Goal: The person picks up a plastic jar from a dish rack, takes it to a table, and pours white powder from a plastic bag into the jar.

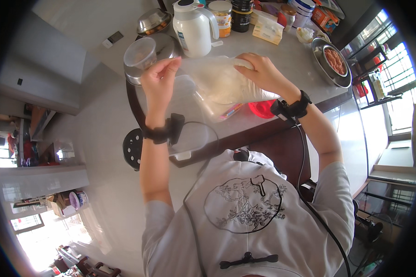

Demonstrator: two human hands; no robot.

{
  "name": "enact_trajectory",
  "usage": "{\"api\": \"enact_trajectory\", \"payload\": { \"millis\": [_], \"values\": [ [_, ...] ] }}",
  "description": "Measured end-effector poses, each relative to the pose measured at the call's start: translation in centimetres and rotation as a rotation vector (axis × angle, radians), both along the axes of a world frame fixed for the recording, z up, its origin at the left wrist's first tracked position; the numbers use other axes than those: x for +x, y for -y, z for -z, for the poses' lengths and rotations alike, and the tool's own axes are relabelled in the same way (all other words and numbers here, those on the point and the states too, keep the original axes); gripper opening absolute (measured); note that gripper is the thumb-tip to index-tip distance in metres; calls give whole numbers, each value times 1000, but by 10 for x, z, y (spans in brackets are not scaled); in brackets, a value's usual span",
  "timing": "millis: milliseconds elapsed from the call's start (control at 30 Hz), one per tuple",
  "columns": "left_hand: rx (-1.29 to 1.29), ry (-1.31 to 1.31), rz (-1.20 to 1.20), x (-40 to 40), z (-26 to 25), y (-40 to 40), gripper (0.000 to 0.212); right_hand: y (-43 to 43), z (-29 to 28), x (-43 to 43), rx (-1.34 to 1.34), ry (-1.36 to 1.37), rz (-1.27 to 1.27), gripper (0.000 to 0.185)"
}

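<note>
A translucent plastic bag [216, 81] with pale, powdery-looking contents hangs between my hands above the table. My right hand [267, 76] grips its upper right part, thumb in front. At the bag's upper left edge, the fingertips of my left hand [158, 81] pinch together on the thin film. Below and to the left of the bag lies a clear plastic box or lid [190, 136] with a white clip, partly covered by my left wrist. A red plastic bowl or lid [262, 109] shows under the bag, near my right wrist.
A white thermos jug [194, 33] stands behind the bag. Left of it are a clear tub [140, 52] and a lidded steel pot [166, 46]. Jars [220, 19] and packets line the back. A steel bowl of reddish food [335, 61] sits in a basin at right. Cables run from both wrists.
</note>
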State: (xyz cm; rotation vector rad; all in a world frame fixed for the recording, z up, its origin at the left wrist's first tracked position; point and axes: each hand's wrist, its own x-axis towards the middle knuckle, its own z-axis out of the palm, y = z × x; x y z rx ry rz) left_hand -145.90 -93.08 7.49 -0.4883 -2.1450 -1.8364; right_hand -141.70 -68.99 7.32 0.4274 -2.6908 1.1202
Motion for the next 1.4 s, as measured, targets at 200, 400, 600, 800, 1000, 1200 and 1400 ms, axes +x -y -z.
{"api": "enact_trajectory", "payload": {
  "millis": [200, 400, 600, 800, 1000, 1200, 1400],
  "values": [
    [-49, -51, 17, -6, -7, -2, 16, 0, -3, -2, 35, 19, -9, 23],
    [-105, -42, 17, -6, -9, -2, 19, 0, -3, -4, 63, 19, -13, 22],
    [-10, -37, 9, -8, -3, -1, 20, 1, -4, -5, 60, 21, -35, 29],
    [-155, -204, -21, -3, -10, -12, 28, 2, -8, -12, 154, -47, -148, 23],
    [-746, -673, -49, 5, -19, -36, 26, 10, -11, -21, 212, 0, -244, 25],
    [-811, -422, 101, 3, -19, -43, 10, 10, -7, -25, 227, 14, -220, 31],
    [-748, -418, 109, -3, -15, -37, 10, 20, -17, -19, 252, 213, -193, 34]
  ]
}}
